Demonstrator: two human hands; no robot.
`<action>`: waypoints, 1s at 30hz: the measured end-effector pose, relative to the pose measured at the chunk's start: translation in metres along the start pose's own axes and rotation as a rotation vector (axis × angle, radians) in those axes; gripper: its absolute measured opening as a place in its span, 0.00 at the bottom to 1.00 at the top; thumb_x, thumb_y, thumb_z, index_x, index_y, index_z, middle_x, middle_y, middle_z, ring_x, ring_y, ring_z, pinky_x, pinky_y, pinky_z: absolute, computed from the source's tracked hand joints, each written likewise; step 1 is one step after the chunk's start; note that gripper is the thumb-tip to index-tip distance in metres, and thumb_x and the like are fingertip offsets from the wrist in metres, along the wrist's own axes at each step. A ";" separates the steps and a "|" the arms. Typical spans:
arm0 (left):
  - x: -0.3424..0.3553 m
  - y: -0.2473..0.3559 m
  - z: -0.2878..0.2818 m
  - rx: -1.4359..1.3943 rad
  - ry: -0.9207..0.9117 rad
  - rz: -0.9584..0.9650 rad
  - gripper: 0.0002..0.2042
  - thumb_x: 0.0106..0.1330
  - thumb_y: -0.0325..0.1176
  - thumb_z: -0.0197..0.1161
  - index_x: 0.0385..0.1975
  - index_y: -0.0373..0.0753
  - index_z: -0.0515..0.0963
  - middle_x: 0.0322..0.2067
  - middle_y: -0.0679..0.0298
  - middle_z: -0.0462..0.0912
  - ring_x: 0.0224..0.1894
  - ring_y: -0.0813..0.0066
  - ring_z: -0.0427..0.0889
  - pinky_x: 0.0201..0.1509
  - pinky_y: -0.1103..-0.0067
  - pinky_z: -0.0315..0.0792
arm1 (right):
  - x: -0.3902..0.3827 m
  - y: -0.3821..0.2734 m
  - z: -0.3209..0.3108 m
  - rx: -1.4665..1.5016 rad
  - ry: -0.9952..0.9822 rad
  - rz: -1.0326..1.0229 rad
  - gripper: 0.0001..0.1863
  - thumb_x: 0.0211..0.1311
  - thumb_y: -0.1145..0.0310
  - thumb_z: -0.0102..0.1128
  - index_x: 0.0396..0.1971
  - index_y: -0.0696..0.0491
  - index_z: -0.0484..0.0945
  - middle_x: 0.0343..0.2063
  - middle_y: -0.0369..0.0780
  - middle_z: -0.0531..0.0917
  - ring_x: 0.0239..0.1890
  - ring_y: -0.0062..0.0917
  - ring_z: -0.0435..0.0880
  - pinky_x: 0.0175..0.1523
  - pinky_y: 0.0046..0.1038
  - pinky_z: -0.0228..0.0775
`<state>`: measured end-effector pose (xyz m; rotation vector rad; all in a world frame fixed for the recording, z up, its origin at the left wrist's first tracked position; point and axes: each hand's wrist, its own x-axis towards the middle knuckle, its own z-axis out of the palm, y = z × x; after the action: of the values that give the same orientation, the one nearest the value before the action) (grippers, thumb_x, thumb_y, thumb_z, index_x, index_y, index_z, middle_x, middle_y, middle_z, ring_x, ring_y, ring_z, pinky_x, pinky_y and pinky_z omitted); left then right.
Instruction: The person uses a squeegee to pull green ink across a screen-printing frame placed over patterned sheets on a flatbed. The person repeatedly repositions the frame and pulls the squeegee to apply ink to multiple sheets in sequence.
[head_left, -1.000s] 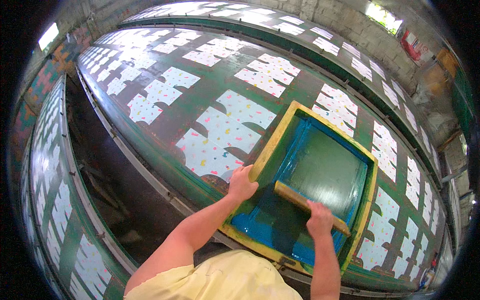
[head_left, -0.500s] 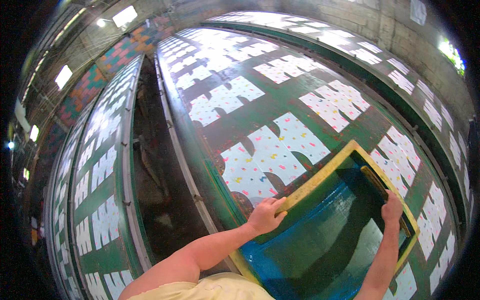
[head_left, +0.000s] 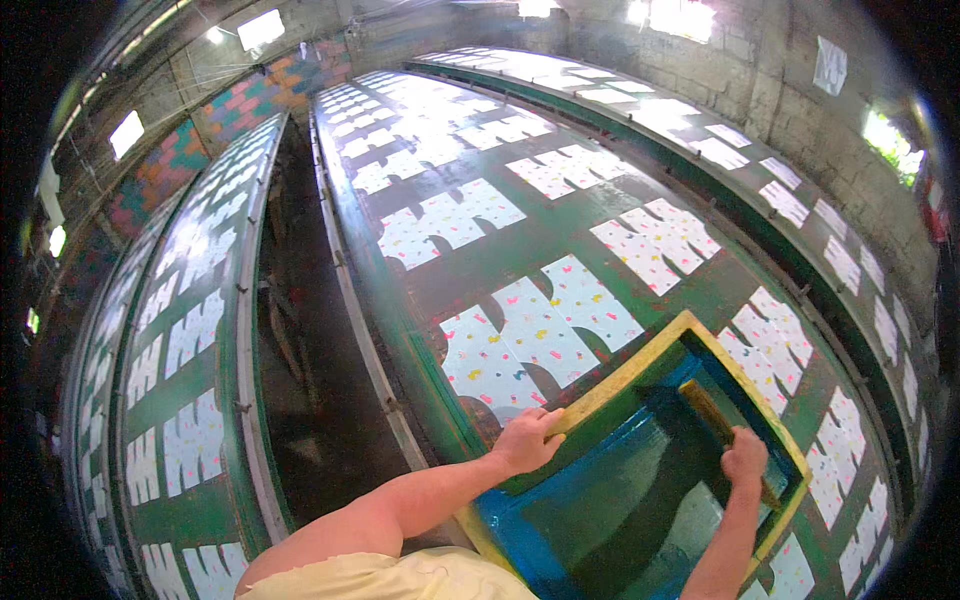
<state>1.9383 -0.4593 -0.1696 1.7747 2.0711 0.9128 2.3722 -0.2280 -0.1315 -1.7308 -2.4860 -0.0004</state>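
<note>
Squeegee (head_left: 708,412) inside yellow frame (head_left: 630,365), near its right side; right hand (head_left: 745,457) has fingers wrapped around it. Left hand (head_left: 528,442): fingers gripping frame's left edge. Blue ink (head_left: 518,525) within. Frame over green table (head_left: 572,222), beside white patterned pieces (head_left: 495,345).

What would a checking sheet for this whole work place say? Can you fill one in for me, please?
Surface: long green table, with white panels dotted with coloured prints lying flat in rows.
Job's things: yellow frame over the table, blue colour along its inside; wooden bar inside it.
Clutter: pale sheet-like thing hanging on the wall; I cannot tell what it is.
Left hand: holds the frame's edge.
Right hand: closed around the bar.
Cables: none made out near the hands; upper left too blurred to tell.
Surroundings: block wall, bright window, another table on the left.
</note>
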 end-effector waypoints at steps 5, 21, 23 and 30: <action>0.000 -0.010 0.004 -0.033 0.014 0.028 0.27 0.70 0.40 0.74 0.67 0.37 0.79 0.52 0.48 0.86 0.59 0.45 0.84 0.62 0.54 0.81 | -0.092 -0.071 -0.012 0.016 -0.113 0.074 0.23 0.55 0.72 0.69 0.53 0.41 0.91 0.49 0.44 0.91 0.51 0.47 0.91 0.55 0.49 0.84; -0.004 -0.024 0.006 -0.078 0.013 0.082 0.27 0.70 0.40 0.72 0.66 0.35 0.77 0.51 0.44 0.84 0.60 0.41 0.82 0.66 0.54 0.78 | -0.357 -0.302 -0.034 0.113 -0.041 -0.003 0.26 0.50 0.79 0.65 0.51 0.45 0.90 0.43 0.42 0.90 0.48 0.44 0.90 0.54 0.45 0.83; -0.004 -0.025 0.005 -0.060 0.033 0.105 0.26 0.70 0.40 0.71 0.64 0.36 0.77 0.50 0.44 0.84 0.59 0.40 0.82 0.65 0.53 0.79 | -0.365 -0.312 -0.039 0.118 -0.051 0.016 0.23 0.53 0.74 0.71 0.52 0.48 0.89 0.44 0.43 0.89 0.52 0.45 0.88 0.59 0.46 0.81; -0.002 -0.020 0.011 0.097 -0.004 0.084 0.19 0.72 0.42 0.71 0.51 0.34 0.77 0.45 0.43 0.88 0.52 0.43 0.88 0.57 0.54 0.83 | -0.392 -0.317 -0.038 0.165 -0.057 -0.026 0.37 0.55 0.46 0.84 0.62 0.50 0.84 0.55 0.47 0.88 0.61 0.46 0.84 0.68 0.47 0.78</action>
<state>1.9292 -0.4592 -0.1907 1.9242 2.0854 0.8435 2.2134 -0.7074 -0.1100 -1.6542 -2.4689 0.2483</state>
